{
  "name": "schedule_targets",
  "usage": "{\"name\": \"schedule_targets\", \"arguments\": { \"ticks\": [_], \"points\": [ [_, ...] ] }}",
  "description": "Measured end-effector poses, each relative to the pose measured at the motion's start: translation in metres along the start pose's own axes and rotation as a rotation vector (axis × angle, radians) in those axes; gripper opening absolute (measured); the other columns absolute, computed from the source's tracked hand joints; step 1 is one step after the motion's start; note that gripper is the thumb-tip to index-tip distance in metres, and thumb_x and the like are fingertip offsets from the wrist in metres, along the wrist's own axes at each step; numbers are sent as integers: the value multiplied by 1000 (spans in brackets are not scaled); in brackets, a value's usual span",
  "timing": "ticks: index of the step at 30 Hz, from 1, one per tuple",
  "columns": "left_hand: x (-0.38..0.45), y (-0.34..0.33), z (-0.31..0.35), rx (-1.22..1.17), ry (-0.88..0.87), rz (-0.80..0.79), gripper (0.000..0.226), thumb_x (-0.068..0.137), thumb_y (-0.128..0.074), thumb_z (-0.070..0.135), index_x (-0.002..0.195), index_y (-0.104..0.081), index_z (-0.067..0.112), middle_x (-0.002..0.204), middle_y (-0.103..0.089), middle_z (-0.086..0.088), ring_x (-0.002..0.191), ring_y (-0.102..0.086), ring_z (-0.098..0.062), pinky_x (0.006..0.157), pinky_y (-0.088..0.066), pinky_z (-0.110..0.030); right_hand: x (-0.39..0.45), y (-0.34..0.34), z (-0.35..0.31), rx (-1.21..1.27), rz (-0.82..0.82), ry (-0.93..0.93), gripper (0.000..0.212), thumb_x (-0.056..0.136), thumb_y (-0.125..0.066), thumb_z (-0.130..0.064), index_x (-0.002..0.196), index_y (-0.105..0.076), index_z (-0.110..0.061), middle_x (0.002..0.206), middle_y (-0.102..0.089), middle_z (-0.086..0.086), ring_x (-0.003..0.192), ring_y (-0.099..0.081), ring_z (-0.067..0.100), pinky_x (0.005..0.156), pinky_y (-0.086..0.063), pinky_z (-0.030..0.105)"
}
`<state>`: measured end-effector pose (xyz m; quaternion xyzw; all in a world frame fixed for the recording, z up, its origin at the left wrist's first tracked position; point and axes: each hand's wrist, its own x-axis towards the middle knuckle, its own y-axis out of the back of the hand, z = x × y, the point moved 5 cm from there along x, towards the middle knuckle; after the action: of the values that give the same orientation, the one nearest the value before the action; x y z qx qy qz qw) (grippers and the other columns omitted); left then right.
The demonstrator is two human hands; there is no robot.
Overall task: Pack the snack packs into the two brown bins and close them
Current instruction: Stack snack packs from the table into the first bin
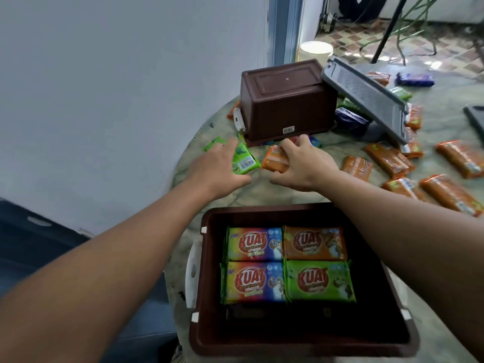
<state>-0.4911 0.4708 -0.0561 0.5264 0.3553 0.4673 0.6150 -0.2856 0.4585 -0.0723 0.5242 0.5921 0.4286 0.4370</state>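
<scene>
An open brown bin (207,284) stands near me on the round table, with several snack packs (288,263) laid flat inside. A second brown bin (285,100) lies upside down at the far side. My left hand (217,169) grips a green snack pack (245,161) just in front of that bin. Beside it, my right hand (303,163) holds an orange snack pack (275,159). Both packs are close to the table surface.
A grey lid (366,98) leans tilted to the right of the upturned bin, over green and purple packs (349,120). Several orange packs (392,161) are scattered across the right of the table. Another dark lid's corner (475,119) shows at the right edge. A wall stands left.
</scene>
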Motion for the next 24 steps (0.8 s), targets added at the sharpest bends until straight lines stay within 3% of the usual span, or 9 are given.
{"name": "schedule_targets", "arguments": {
  "ticks": [4, 11, 17, 20, 24],
  "points": [
    [-30, 26, 31, 42, -83, 66, 77, 74, -72, 62, 137, -40, 30, 115, -57, -7, 99, -60, -31, 74, -52, -40, -31, 23, -7, 59, 68, 26, 71, 72, -58, -72, 123, -49, -25, 111, -53, 1, 92, -59, 29, 72, -43, 37],
    [-101, 31, 57, 55, -170, 102, 83, 72, -73, 62, 141, -38, 32, 113, -56, -3, 97, -62, -29, 72, -52, -39, -106, 31, -11, 38, 175, 104, 76, 78, -59, -75, 131, -43, -24, 120, -59, 3, 96, -65, 33, 73, -50, 40],
    [-151, -5, 49, -50, -238, -18, 81, 75, -72, 61, 141, -34, 34, 111, -48, 4, 95, -58, -19, 73, -49, -35, -156, 23, -5, 60, 107, 199, 77, 74, -66, -66, 133, -37, -26, 122, -61, 1, 95, -66, 30, 74, -52, 39],
    [-166, -18, 49, -34, -268, 4, 87, 74, -75, 57, 142, -32, 25, 119, -50, 2, 103, -56, -20, 84, -48, -37, -169, 12, 4, 75, 8, 227, 78, 71, -69, -68, 132, -36, -30, 124, -61, -5, 94, -66, 21, 78, -55, 39],
    [-167, -19, 50, -16, -287, 80, 74, 80, -72, 63, 128, -37, 20, 114, -50, -1, 96, -54, -20, 82, -49, -38, -178, -4, 10, -15, -17, 252, 79, 76, -68, -65, 143, -37, -37, 132, -54, -8, 106, -63, 19, 79, -53, 37]
  ]
}}
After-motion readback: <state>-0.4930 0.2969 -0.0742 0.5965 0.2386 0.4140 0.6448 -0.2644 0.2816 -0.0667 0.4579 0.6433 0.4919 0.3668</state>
